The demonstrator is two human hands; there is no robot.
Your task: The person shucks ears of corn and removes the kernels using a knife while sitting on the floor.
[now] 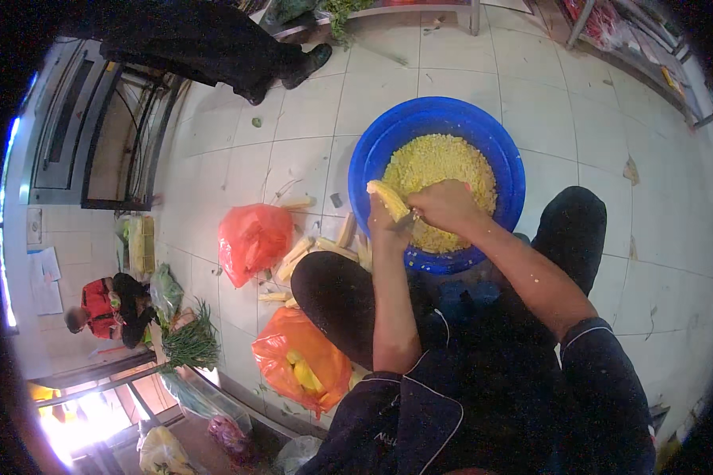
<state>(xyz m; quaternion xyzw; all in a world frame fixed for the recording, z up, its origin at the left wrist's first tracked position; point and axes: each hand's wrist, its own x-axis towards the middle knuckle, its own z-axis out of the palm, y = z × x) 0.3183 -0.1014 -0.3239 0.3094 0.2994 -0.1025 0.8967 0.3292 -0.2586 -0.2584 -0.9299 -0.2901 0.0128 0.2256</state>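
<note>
A corn cob, yellow with a pale cut end, is gripped in my left hand over the left side of a blue plastic basin. My right hand meets the cob from the right, closed on what looks like a knife. Only a short dark piece of its blade shows; the handle is hidden in my fist. Below both hands, loose corn kernels fill much of the basin. A few kernels stick to its front rim.
Stripped cobs lie on the tiled floor left of my knee. Nearby sit a tied red plastic bag and an open orange bag holding corn. One person stands at the upper left; another sits at far left by green vegetables.
</note>
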